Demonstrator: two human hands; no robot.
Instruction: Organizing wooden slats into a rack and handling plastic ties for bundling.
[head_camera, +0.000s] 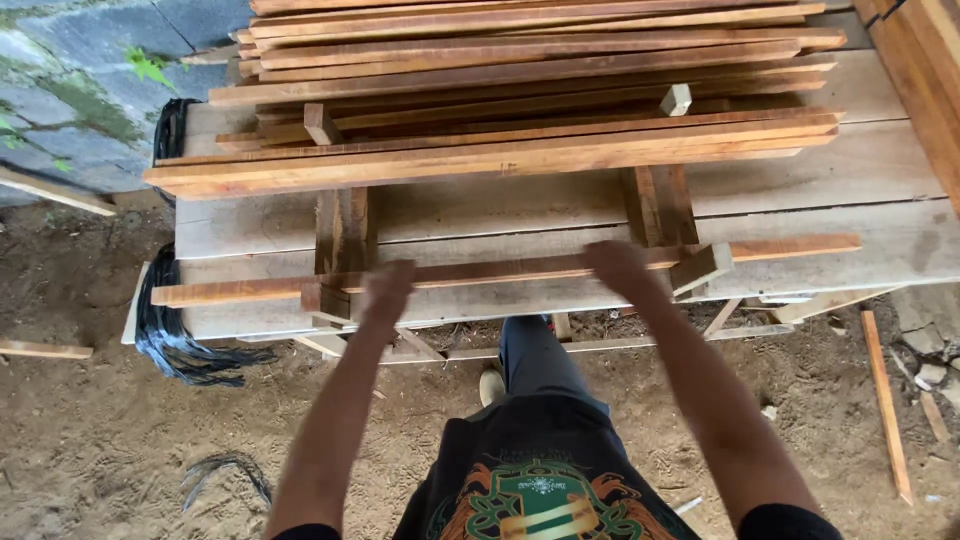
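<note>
Both my arms are stretched forward over a long, thin reddish-brown wooden strip that lies lengthwise along the front of the bench, a platform of wide pale planks. My left hand rests on the strip near its left end, fingers curled down over it; motion blur keeps me from telling whether the grip is fully closed. My right hand lies on the same strip right of centre, fingers bent over its far edge, also blurred, so I cannot tell how firm the hold is.

Just right of my right hand a short pale wooden block sits tilted against the strip. Behind the strip, two dark upright wooden blocks support a stack of long reddish wooden slats piled crosswise.

A bundle of black plastic strapping hangs at the bench's left end. Below is bare sandy ground with loose thin wooden offcuts.
</note>
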